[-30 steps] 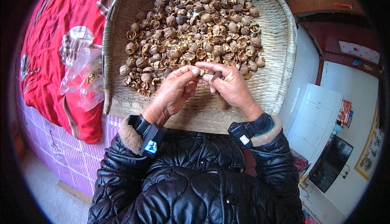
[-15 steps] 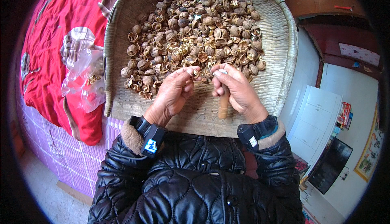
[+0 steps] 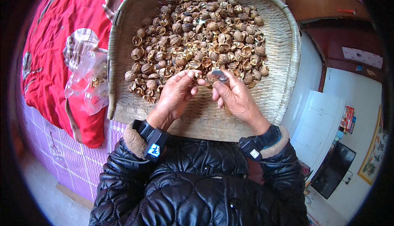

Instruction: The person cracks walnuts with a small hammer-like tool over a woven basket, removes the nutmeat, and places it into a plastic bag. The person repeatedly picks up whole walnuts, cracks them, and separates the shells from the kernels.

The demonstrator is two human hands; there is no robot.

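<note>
My left hand point(image 3: 173, 95) is closed, pinching a piece of walnut point(image 3: 197, 75) between thumb and fingertips. Closed around a small knife point(image 3: 220, 76) is my right hand point(image 3: 239, 99); the curved metal blade shows above the thumb, and most of the wooden handle is hidden behind the palm. The two hands are close together but apart, over the near side of a woven basket point(image 3: 292, 45). Beyond them, walnuts and cracked shells point(image 3: 205, 33) lie in a wide heap in it.
The basket's flat wooden front edge point(image 3: 184, 128) lies by my lap. To the left, a clear plastic bag point(image 3: 88, 88) with some brown bits rests on a red patterned blanket point(image 3: 45, 74) over a purple quilted cover point(image 3: 61, 152). A white cabinet point(image 3: 322, 111) and a dark television point(image 3: 333, 169) stand at right.
The knife has turned in my right hand: its blade now shows plainly and less of the handle does. My left hand keeps hold of the walnut piece. The view has shifted slightly.
</note>
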